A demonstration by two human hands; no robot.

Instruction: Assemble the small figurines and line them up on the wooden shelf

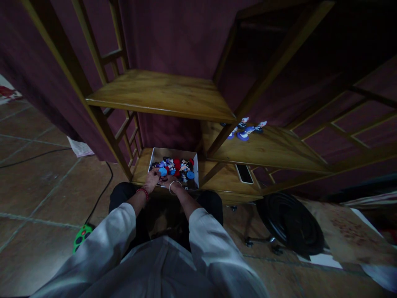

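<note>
A shallow white box stands on the low wooden shelf in front of me, filled with several small toy figurines in red, blue, black and white. My left hand, with red beads at the wrist, is at the box's near left corner, its fingers closed at a figurine with a round blue base. Beside it, my right hand, wearing a pale bangle, reaches in from the near side with fingers bent towards the left hand. What the right fingers hold is too small and dark to make out.
Another wooden shelf juts out above the box. To the right, figurines with purple bases stand on a raised shelf, with a phone lower down. A round black stool and a green power strip with a cable flank me.
</note>
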